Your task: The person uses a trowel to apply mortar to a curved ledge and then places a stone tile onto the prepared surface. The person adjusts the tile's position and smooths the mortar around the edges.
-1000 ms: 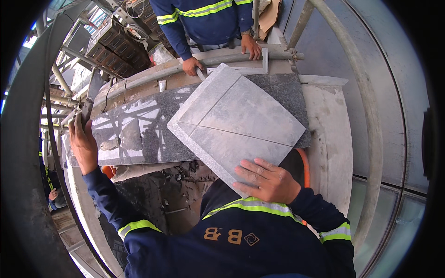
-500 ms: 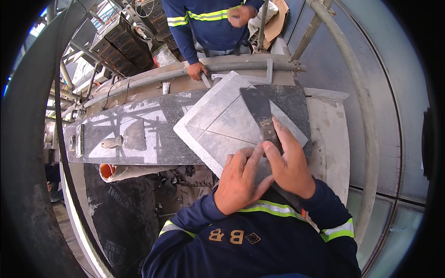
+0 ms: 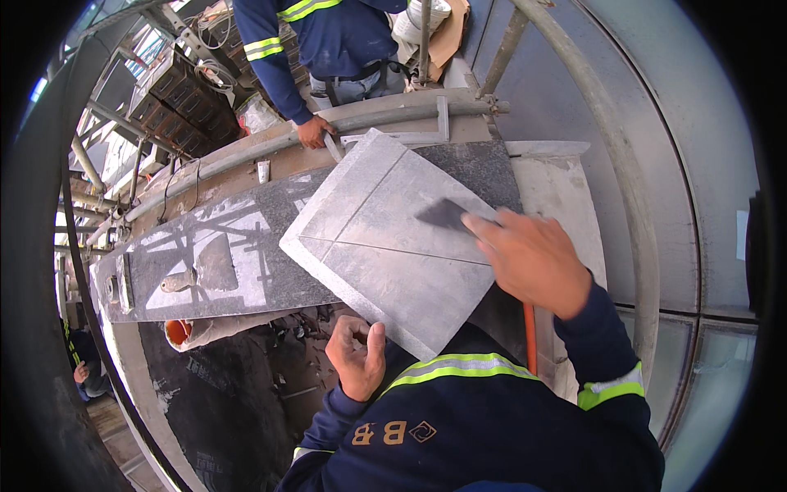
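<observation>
My right hand is closed around the handle of a scraper with a dark flat blade. The blade lies low over the grey square slab, seemingly touching it. Two thin crossing lines run over the slab's face, and its left border is paler. Beside the slab's near left edge is my left hand, fingers curled in loosely, thumb up, nothing visible in it. Beneath the slab stretches a long dark stone board. A second scraper rests on the board's left part.
Across the board, a co-worker's hand is at a metal square by a scaffold pipe. A white roll with an orange inside lies under the board. Vertical poles and a panelled wall stand on the right.
My left hand has left the scraper and moved down beside the slab. The right hand now holds the scraper alone, its blade turned leftward. My view has shifted.
</observation>
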Demonstrator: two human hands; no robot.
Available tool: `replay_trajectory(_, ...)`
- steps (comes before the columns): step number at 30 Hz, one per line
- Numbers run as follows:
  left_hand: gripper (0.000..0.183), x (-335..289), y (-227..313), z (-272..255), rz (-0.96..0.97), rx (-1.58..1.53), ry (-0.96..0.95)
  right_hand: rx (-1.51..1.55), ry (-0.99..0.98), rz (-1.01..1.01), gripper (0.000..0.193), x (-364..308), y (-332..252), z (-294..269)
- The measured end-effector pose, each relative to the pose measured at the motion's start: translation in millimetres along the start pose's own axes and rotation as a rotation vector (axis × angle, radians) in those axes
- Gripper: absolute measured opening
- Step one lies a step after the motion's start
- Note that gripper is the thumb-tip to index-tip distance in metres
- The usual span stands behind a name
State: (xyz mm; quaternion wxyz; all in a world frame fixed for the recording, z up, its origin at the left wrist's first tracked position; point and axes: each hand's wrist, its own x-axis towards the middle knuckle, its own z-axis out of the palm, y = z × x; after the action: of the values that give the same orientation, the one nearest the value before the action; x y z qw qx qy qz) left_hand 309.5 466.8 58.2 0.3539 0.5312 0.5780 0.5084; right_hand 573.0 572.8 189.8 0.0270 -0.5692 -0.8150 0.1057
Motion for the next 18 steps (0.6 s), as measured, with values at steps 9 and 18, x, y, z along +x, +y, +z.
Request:
replay_trajectory(9, 0.030, 0, -15, -4, -0.300, -0.201, -0.186, 0.014, 0.005, 0.076, 0.028, -38, -5, -6)
replay_trajectory(18, 0.026, -3, -21, 2, -0.421, -0.500, -0.228, 0.004, -0.147, 0.145, 0.032, -46, -11, -18)
